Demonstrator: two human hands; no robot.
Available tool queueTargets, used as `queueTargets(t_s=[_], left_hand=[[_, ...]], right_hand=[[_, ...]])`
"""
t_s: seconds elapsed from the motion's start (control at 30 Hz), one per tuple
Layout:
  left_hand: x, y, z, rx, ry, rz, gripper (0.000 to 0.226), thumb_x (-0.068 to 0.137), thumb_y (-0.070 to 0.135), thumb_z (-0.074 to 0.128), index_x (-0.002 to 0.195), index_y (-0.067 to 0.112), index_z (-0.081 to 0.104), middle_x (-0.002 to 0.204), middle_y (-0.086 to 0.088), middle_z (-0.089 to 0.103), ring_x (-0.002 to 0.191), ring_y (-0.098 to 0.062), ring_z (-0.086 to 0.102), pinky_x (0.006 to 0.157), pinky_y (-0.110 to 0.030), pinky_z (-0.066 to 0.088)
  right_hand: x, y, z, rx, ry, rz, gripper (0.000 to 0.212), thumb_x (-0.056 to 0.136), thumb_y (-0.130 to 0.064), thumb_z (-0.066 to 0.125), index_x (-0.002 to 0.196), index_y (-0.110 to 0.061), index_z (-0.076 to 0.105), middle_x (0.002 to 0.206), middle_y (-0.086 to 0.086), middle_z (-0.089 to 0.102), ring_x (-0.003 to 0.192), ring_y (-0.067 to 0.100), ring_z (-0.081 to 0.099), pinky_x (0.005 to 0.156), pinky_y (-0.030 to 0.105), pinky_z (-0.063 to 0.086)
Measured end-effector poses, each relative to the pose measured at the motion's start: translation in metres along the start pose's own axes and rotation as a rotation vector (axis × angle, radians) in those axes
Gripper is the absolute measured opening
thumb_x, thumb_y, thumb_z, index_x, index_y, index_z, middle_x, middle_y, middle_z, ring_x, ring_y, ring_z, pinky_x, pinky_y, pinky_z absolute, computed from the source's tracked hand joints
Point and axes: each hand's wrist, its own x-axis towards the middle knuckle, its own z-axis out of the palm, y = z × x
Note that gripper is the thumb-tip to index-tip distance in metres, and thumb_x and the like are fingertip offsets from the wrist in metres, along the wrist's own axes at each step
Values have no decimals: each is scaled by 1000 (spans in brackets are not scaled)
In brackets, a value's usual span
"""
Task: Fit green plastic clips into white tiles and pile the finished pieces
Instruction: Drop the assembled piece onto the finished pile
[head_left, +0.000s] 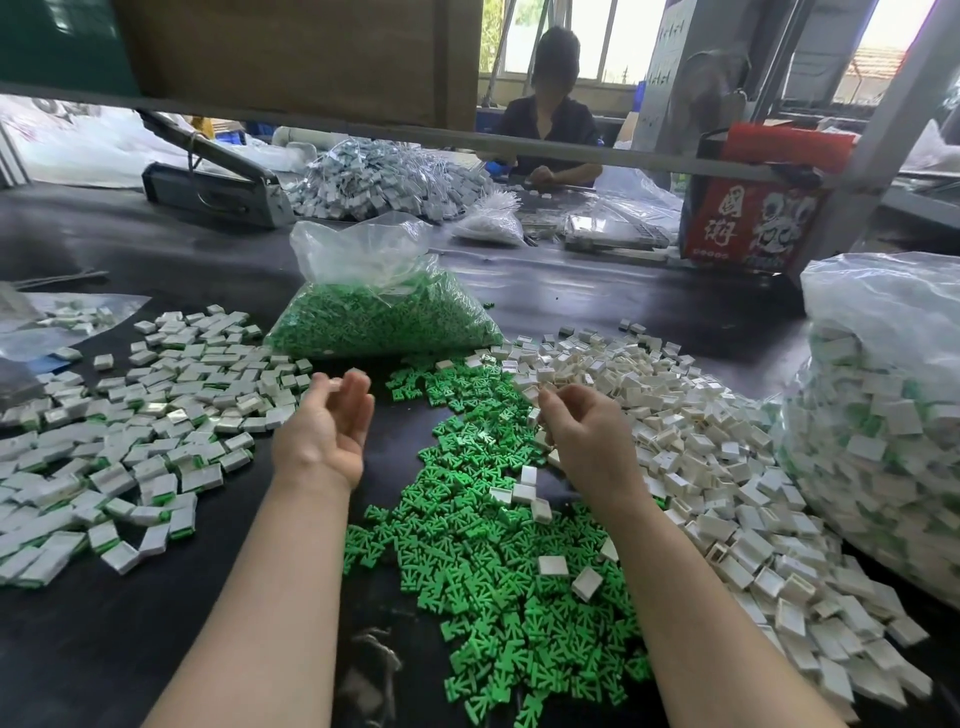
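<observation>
Two bare forearms, no sleeves, hands (324, 431) ungloved, no rings or watch visible

Daylight pours in through the windows (613, 47) at the back, which are blown out to near white, and it leaves a soft sheen on the dark desk (597, 296) and bright glare on the clear plastic bags (883, 312). The near scene is evenly and fairly brightly lit with only faint, soft shadows under the forearms, while the underside of the shelf (291, 57) overhead stays dim. The wide-angle lens bends straight lines near the edges, the left hand (324, 426) shows slight motion blur at its fingers (353, 384), and the far background is softer than the sharp foreground piles.
</observation>
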Motion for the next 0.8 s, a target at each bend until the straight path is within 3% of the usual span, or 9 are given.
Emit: queueTargets(t_s=[0.07,0.13,0.2,0.3,0.37,0.43,0.5,0.63,0.8], left_hand=[[5,6,-5,-107,52,-12,15,105,18,43,107,11,55,74,0,74,62,-7,71,60,-22,59],[8,11,-10,-231,76,-17,26,107,18,35,122,6,53,106,-3,73,84,-11,73,65,-23,59],[8,14,-12,-367,70,-6,36,108,20,28,129,2,51,125,-6,67,103,-14,70,73,-25,58],[6,17,-14,-561,10,10,44,108,31,22,130,-2,42,123,-16,65,107,-23,69,81,-34,56],[4,17,-14,-615,-39,0,52,107,40,23,125,-5,41,115,-22,68,102,-28,70,81,-37,56],[2,15,-12,-564,-93,-21,57,106,43,23,121,-5,50,108,-18,71,97,-26,72,80,-35,57],[-1,11,-9,-448,-140,-52,49,106,42,26,115,4,57,99,-9,74,88,-20,73,77,-29,57],[-9,3,3,-134,-244,-89,37,104,36,36,96,14,65,79,2,74,66,-9,70,58,-20,53],[-19,-14,17,307,-346,-51,30,104,27,43,94,14,68,74,3,74,59,-7,66,55,-21,50]], right_hand=[[2,3,-2,-131,41,-22,24,96,-24,58,79,-9,64,70,9,64,62,26,59,61,40,50],[4,6,-3,-258,46,-36,19,94,-25,61,80,-13,66,70,-1,65,62,16,59,59,30,50],[4,8,-3,-364,11,-41,10,92,-24,64,85,-18,67,74,-5,66,64,12,60,61,26,51],[1,8,-2,-458,-45,-65,6,91,-22,65,94,-23,71,84,-7,69,65,7,58,65,25,53],[0,8,-1,-549,-77,-104,13,93,-25,64,103,-28,71,95,-9,70,78,8,57,78,25,48],[0,8,1,-669,-136,-129,23,94,-32,60,116,-36,67,113,-11,64,106,13,52,93,29,40],[-1,9,3,-772,-227,-121,34,95,-38,55,129,-43,57,128,-12,54,122,16,39,100,34,33],[-2,11,7,-824,-307,-95,38,97,-42,50,135,-47,49,134,-16,47,126,18,31,104,40,30],[-1,12,8,-799,-254,-107,19,94,-42,55,113,-41,58,117,-14,58,120,16,40,99,40,36]])
